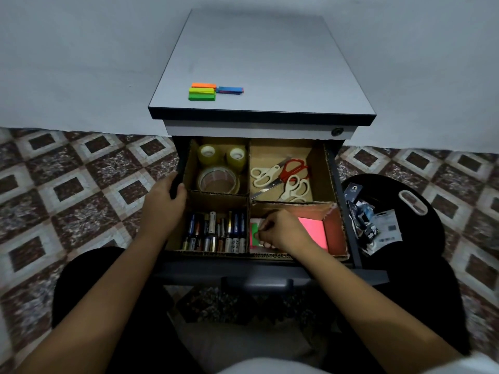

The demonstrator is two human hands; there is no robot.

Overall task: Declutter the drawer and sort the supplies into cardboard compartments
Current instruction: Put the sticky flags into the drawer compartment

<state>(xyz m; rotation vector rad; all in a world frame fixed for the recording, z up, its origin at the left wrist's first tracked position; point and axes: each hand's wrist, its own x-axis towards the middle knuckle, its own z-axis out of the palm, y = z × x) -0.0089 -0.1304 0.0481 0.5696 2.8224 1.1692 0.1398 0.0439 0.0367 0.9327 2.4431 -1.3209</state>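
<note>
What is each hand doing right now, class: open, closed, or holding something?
Left hand: closed, gripping the drawer's left wall.
Right hand: closed, pinching the green sticky notes.

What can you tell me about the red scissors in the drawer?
The red scissors have glossy, plastic-looking loop handles and metal blades. They lie flat in the far right cardboard compartment, handles toward the back, blades angled to the near left, crossing the white-handled scissors beside them.

Matt brown cardboard dividers (248, 197) lined the drawer, holding glossy clear tape rolls (218, 182), plastic-handled metal scissors (280, 176) and shiny metal batteries (216, 234).
</note>
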